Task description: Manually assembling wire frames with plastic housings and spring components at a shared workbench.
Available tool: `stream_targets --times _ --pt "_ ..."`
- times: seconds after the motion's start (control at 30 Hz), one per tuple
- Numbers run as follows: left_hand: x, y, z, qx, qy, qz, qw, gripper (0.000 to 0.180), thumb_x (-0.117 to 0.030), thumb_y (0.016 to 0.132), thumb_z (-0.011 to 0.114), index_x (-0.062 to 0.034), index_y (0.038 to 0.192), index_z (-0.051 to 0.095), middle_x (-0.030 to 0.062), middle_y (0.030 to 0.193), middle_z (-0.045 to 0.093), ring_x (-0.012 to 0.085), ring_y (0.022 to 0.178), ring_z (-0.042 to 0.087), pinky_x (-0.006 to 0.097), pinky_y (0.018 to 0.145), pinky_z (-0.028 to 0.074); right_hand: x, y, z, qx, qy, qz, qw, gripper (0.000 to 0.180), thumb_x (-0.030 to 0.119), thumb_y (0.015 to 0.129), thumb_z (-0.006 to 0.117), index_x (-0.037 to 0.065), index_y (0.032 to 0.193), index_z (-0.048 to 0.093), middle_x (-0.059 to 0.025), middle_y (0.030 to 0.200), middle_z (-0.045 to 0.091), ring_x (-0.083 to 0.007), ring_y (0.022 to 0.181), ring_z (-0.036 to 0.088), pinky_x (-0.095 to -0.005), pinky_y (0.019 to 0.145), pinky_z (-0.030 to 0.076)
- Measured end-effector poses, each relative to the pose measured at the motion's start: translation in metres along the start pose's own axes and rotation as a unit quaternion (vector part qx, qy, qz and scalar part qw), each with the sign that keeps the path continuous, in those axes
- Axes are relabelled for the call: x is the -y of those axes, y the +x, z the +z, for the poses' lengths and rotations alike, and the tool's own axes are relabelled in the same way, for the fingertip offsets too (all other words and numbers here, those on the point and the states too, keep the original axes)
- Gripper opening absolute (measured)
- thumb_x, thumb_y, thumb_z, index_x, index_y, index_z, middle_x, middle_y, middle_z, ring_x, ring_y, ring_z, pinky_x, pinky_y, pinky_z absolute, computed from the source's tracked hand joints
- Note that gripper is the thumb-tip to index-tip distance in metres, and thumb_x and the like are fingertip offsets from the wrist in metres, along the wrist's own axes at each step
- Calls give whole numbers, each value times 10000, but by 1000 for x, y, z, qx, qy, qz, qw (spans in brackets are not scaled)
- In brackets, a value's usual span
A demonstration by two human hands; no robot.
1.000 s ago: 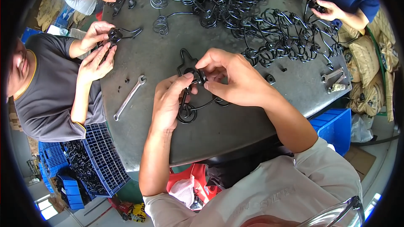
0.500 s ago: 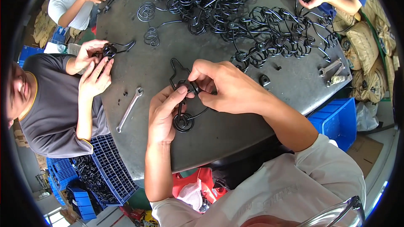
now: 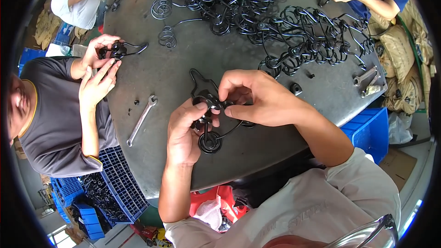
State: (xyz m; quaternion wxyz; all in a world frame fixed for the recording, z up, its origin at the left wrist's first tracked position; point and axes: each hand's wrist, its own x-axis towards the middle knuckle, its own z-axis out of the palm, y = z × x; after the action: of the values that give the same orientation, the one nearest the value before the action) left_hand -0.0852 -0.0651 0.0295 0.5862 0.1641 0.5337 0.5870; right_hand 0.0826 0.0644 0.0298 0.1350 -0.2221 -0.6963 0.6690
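Note:
My left hand point(image 3: 181, 131) is closed around a black bent-wire part point(image 3: 210, 143), thumb pressed on its dark middle fitting. A narrow wire loop of the part rises above the fingers, and a round coil hangs below them. My right hand point(image 3: 264, 98) comes in from the right, thumb and forefinger pinched on a small black piece at the fitting's right side. Its exact shape is hidden by the fingers. A second coil shows partly beneath the right hand. Both hands are held over the grey table point(image 3: 257, 156).
A large heap of black coiled wire parts point(image 3: 239, 0) covers the far table. A wrench point(image 3: 141, 120) lies left, other wrenches point(image 3: 365, 77) at the right edge. Co-workers' hands point(image 3: 98, 71) hold similar parts at left and far right. A blue bin point(image 3: 367, 131) stands beside the table.
The wire part has turned a little in my left hand, showing more of its black fitting. My right fingers have moved slightly right of it. The far-right co-worker's hands have moved apart.

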Motion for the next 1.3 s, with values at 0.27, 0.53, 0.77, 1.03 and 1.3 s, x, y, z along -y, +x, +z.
stream_targets --times 0.27,0.53,0.77,1.03,1.3 --pt "-2 1 0 10 -4 -13 1000 256 -236 890 655 -4 997 649 54 855 671 115 701 606 227 632 453 -14 5 -8 38 163 38 985 323 -33 833 766 -15 1129 639 -76 1042 668 -121 937 656 -269 840 556" --pt "-1 1 -2 8 -10 -10 1000 279 -235 890 652 14 1016 650 65 858 668 119 705 604 236 646 465 -5 6 -8 4 127 34 991 334 -13 841 754 -33 1161 661 -90 935 712 -126 840 679 -278 797 566" --pt "0 2 -2 11 -7 -11 1000 282 -231 884 666 10 1030 655 58 855 668 116 698 605 232 640 470 0 1 -3 -82 -174 -128 973 253 1 820 739 -30 1067 691 -148 882 681 -239 727 685 -360 648 539" --pt "-1 1 -1 2 14 -6 1000 265 -224 910 683 8 1034 650 58 866 677 105 680 612 224 626 489 2 -1 5 -86 -173 -144 971 333 -76 778 718 5 1100 686 -78 866 639 -172 689 612 -288 594 502" --pt "0 1 -3 11 39 7 999 263 -217 955 695 18 1064 645 76 876 686 105 682 611 225 623 499 -2 -1 4 -102 -160 -163 968 323 -77 753 750 31 1055 708 -51 788 638 -156 620 587 -293 558 471"
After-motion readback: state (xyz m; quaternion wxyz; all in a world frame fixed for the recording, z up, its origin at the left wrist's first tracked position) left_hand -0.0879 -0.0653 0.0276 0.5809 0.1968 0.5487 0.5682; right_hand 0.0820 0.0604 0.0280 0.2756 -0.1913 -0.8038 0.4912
